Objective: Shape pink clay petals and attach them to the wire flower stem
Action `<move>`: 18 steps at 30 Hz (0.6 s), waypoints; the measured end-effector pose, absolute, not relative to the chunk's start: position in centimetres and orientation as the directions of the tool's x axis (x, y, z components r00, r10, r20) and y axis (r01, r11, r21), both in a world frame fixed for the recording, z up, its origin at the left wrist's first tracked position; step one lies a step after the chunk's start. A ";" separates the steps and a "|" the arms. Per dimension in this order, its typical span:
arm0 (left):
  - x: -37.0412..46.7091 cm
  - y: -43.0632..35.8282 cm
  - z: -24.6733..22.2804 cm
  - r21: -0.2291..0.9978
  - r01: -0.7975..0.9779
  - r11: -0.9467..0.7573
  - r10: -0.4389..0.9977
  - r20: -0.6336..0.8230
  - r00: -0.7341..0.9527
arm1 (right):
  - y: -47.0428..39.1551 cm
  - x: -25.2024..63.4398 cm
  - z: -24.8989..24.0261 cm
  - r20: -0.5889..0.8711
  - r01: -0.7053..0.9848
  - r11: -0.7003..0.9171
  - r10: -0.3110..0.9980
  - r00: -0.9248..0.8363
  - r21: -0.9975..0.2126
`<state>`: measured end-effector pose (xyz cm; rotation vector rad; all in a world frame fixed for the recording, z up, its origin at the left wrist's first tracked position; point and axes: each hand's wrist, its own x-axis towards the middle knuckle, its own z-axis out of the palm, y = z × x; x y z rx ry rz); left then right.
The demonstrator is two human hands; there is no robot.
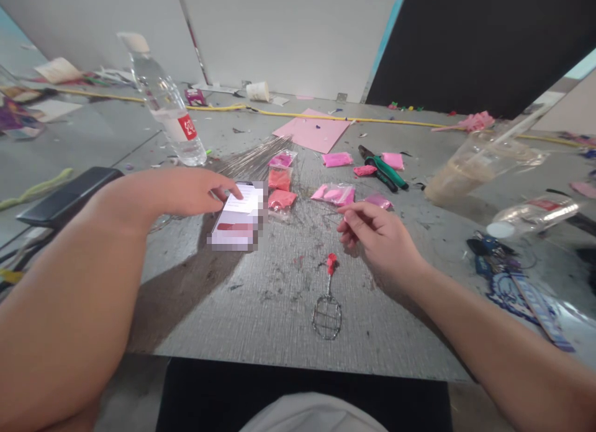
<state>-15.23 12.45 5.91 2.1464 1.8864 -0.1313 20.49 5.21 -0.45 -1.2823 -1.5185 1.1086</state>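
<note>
Racket [328,296], lower centre: shaped, red handle [331,264] on; remainder uncertain.
Left hand [189,187]: grip relaxed over phone [239,216].
Right hand [379,236]: grip unclear to us.

The left arm [79,283] rises from the lower left, wrist [121,193] bent inward; the left hand [190,189] hangs palm down, index finger [229,184] extended, other fingers curled; the right forearm [484,320] slants in from the lower right; the right hand [379,233] holds thumb [356,223] and forefinger [357,208] close together.
</note>
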 end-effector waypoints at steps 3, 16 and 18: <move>-15.3 12.4 6.3 0.070 0.990 -0.123 0.931 -0.336 0.139 | 5.1 20.5 -0.3 0.034 0.260 0.069 0.990 -0.135 -0.963; -14.9 11.5 6.6 0.125 0.976 -0.176 0.913 -0.351 0.209 | 5.2 20.6 -0.4 0.033 0.234 0.064 0.991 -0.132 -0.970; -14.6 11.1 6.6 0.141 0.969 -0.202 0.899 -0.365 0.241 | 5.1 20.6 -0.2 0.034 0.250 0.067 0.990 -0.134 -0.966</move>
